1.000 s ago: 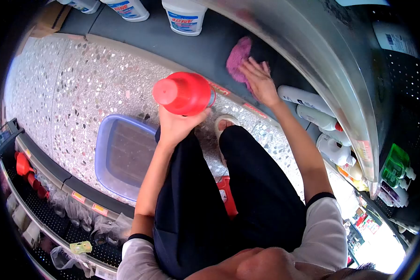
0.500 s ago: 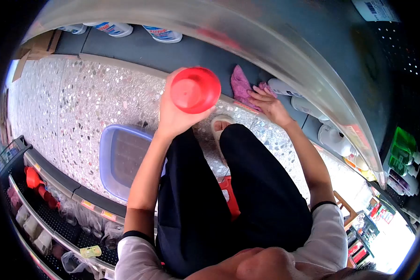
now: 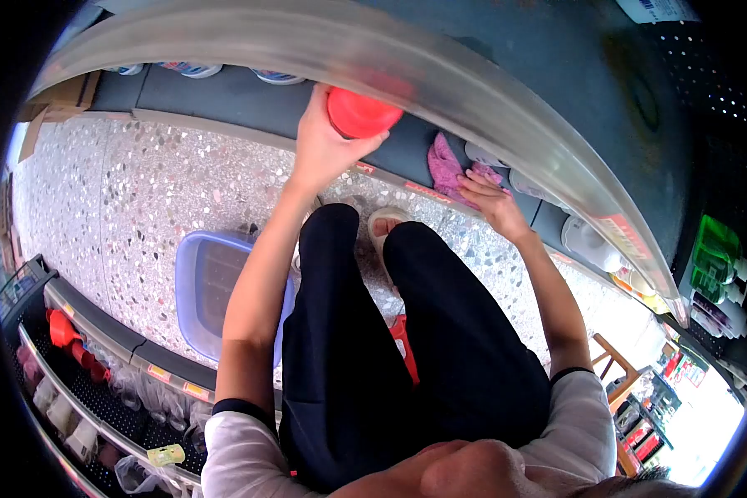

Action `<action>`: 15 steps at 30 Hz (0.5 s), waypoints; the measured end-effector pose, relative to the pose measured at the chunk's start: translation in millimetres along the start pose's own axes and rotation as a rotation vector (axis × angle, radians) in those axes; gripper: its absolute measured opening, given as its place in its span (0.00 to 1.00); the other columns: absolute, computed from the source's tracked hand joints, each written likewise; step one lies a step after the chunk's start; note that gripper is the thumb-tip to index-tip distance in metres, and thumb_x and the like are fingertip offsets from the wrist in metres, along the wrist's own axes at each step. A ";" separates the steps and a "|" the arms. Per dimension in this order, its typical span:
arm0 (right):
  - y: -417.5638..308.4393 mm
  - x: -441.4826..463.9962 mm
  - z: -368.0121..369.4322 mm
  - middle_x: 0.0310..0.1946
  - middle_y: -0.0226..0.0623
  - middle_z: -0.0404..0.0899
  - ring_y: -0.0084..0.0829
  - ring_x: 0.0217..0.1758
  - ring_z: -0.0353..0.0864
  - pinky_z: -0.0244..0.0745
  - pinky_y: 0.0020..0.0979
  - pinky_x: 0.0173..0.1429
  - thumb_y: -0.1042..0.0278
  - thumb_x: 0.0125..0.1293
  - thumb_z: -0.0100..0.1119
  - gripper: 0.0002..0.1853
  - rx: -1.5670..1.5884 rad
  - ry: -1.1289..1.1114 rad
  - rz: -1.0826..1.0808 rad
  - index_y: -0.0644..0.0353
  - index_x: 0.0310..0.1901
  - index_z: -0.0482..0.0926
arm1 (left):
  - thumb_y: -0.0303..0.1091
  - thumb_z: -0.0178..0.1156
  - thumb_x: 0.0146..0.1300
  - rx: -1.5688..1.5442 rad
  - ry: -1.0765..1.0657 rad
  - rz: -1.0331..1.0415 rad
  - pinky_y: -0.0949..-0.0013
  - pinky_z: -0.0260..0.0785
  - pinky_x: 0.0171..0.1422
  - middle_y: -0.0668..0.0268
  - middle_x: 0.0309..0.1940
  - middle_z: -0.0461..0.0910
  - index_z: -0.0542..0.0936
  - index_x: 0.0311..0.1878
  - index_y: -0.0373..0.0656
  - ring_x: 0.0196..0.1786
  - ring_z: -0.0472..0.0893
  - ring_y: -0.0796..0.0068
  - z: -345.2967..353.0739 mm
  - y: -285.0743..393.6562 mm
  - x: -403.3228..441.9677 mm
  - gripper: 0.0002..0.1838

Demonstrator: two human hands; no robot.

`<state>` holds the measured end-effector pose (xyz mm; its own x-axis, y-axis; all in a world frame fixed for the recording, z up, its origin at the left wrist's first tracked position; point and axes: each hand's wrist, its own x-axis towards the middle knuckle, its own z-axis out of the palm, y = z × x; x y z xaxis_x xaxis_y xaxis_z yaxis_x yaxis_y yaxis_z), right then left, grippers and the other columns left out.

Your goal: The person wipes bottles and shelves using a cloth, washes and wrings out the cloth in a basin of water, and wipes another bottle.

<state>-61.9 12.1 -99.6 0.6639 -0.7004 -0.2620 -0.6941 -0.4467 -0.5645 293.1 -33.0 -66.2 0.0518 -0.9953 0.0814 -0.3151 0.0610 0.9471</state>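
Observation:
My left hand (image 3: 328,149) is wrapped round a red round container (image 3: 361,114), holding it over the front of the low grey shelf (image 3: 224,95). The upper shelf's clear edge covers part of the container. Further right, my right hand (image 3: 491,202) presses a crumpled pink cloth (image 3: 445,166) onto the same shelf, fingers laid over it. White bottles (image 3: 535,187) stand close beside the cloth, partly hidden by the upper shelf edge.
A purple-blue basin (image 3: 192,319) stands on the speckled floor (image 3: 199,178) to my left. Behind it runs a rack (image 3: 100,407) with red items and plastic-wrapped goods. The clear upper shelf edge (image 3: 506,124) arches above my hands. A red stool (image 3: 402,349) shows between my legs.
My left hand has moved the red container forward, partly under the upper shelf edge. My right hand and the cloth have shifted slightly right in view.

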 end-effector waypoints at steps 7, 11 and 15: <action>12.8 -40.0 -6.8 0.61 0.40 0.73 0.42 0.70 0.65 0.58 0.41 0.73 0.83 0.57 0.54 0.21 -0.005 0.056 0.106 0.62 0.54 0.78 | 0.36 0.77 0.40 -0.102 -0.024 -0.060 0.62 0.68 0.61 0.53 0.53 0.76 0.64 0.61 0.37 0.57 0.77 0.59 1.6 -17.7 5.9 0.44; 18.5 -56.1 -7.3 0.60 0.42 0.74 0.43 0.69 0.66 0.60 0.40 0.71 0.84 0.56 0.54 0.21 -0.042 0.091 0.090 0.63 0.53 0.79 | 0.33 0.76 0.41 -0.078 0.061 -0.086 0.63 0.67 0.61 0.52 0.52 0.74 0.63 0.61 0.33 0.56 0.76 0.58 7.9 -5.3 -2.2 0.44; 25.4 -63.4 -5.9 0.60 0.43 0.74 0.43 0.68 0.67 0.60 0.39 0.71 0.84 0.55 0.54 0.21 -0.031 0.114 0.076 0.63 0.52 0.79 | 0.29 0.73 0.44 0.191 0.404 0.097 0.63 0.68 0.57 0.54 0.47 0.74 0.64 0.58 0.33 0.51 0.76 0.59 26.6 -13.7 -32.2 0.38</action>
<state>-123.2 41.9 -92.7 0.5745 -0.7908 -0.2112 -0.7506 -0.4061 -0.5212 270.5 -3.7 -90.1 0.3666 -0.8744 0.3178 -0.5042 0.1003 0.8577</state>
